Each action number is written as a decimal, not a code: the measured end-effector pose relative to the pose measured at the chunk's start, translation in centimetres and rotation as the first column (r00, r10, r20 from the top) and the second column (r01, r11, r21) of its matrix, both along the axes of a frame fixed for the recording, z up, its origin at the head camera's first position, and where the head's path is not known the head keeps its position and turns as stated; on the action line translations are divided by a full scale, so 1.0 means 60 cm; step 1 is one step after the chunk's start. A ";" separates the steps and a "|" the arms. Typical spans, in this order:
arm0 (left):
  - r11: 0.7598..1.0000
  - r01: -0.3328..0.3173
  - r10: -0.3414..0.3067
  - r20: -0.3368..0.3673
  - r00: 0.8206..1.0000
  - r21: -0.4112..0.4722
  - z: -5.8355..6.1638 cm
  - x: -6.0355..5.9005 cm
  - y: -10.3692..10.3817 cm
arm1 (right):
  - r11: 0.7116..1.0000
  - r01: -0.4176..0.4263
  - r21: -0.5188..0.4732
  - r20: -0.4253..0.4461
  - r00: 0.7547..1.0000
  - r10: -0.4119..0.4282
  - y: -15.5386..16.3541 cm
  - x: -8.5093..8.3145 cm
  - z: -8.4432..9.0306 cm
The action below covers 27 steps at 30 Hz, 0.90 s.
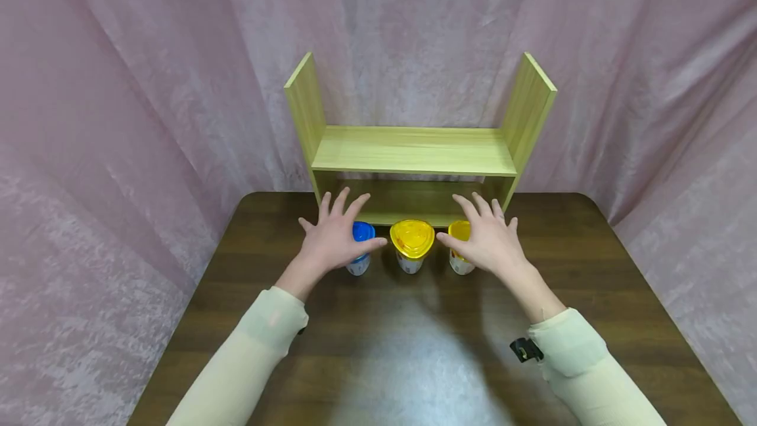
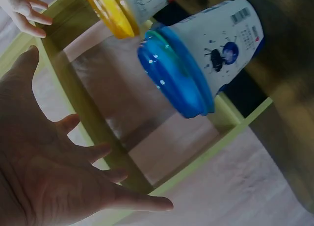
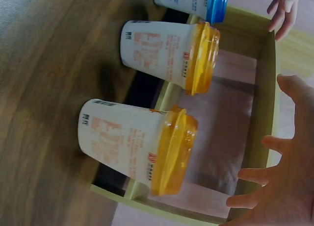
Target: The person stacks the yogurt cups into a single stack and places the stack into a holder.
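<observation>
Three cups stood upright in a row on the table [image 1: 414,347], just in front of the wooden shelf [image 1: 414,150]. The left hand [image 1: 334,238] hovered over the blue-lidded cup [image 1: 361,248] at the left end of the row, fingers spread and holding nothing. The right hand [image 1: 487,238] hovered likewise, splayed and empty, over the yellow-lidded cup [image 1: 460,248] at the right end. The middle cup [image 1: 411,245], also yellow-lidded, lay between the two hands, about equally near each. Each end cup sat directly below its hand's palm.
</observation>
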<state>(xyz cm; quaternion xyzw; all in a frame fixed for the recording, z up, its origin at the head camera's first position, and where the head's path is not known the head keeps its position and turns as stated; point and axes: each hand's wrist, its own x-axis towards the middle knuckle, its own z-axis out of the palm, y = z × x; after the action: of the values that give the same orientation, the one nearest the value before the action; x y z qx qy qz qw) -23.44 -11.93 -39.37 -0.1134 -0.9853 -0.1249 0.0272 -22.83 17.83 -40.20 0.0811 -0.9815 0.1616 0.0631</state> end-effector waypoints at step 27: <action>0.990 -0.042 0.029 0.098 0.995 0.137 -0.086 -0.018 -0.041 | 0.999 0.011 -0.053 0.079 0.997 -0.006 0.034 -0.007 -0.074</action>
<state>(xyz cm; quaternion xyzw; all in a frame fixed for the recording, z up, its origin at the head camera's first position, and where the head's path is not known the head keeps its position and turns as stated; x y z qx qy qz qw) -24.54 -14.40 -44.54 -0.0876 -0.9762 -0.1982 -0.0102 -23.25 19.86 -44.64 0.0688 -0.9789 0.1905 0.0272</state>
